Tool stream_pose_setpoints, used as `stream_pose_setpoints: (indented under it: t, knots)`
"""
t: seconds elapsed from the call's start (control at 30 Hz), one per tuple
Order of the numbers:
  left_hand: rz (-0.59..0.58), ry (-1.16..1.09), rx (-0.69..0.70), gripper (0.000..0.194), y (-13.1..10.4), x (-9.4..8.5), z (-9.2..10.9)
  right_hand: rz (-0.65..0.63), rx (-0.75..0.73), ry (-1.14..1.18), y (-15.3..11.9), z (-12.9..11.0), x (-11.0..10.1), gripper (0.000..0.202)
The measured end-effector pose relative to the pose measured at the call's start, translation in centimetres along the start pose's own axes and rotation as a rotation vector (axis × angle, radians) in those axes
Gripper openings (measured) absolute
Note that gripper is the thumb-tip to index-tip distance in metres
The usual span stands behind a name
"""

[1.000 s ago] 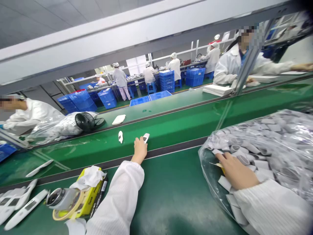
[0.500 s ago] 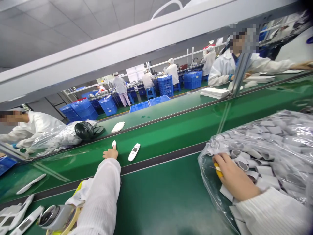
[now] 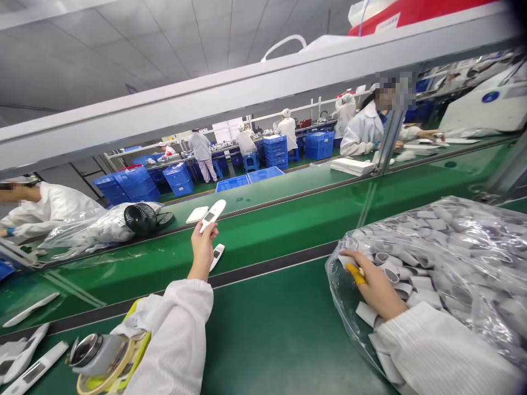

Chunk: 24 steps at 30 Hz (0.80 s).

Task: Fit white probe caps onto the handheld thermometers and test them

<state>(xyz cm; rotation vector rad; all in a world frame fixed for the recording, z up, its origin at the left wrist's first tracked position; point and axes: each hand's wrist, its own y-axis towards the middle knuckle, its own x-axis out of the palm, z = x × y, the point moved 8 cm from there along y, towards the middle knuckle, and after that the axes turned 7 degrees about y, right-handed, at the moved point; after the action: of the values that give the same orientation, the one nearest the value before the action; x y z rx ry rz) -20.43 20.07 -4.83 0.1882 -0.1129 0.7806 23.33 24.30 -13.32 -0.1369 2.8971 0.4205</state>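
Observation:
My left hand (image 3: 203, 247) is closed round the lower end of a white digital thermometer (image 3: 214, 215) with a small grey display, raised above the green conveyor belt (image 3: 263, 233). Just behind that hand, a second white thermometer (image 3: 217, 257) lies on the belt. My right hand (image 3: 373, 282) reaches into the mouth of a clear plastic bag (image 3: 335, 274) full of light grey, curved tube-like parts (image 3: 428, 282). Yellow covering shows on one of its digits. Its fingertips pinch a light grey tube-like part (image 3: 346, 262), partly hidden by the fingers.
Several white thermometers (image 3: 39, 370) lie at the lower left, beside a grey device with a round metal rim (image 3: 96, 351) in a yellow tray (image 3: 142, 348). Across the belt are a black fan (image 3: 140, 218), white flat stacks (image 3: 352, 166) and co-workers. A metal post (image 3: 391, 140) stands at right.
My left hand has lifted a thermometer off the belt and raised it, turning its display toward me. My right hand has shifted slightly at the bag's mouth and now has a grey part at its fingertips.

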Motion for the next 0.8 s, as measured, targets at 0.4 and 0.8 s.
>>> stream_pose_setpoints:
  t: [0.4,0.8]
  knots:
    - [-0.357,-0.508,-0.038,0.025,-14.2,5.2,7.7,-0.2,0.041,0.772,0.6,-16.6,6.3,0.043]
    - [-0.844,-0.058,-0.047,0.04,-20.3,7.7,7.0,-0.129,-0.012,0.771,-1.0,-18.9,6.6,0.042]
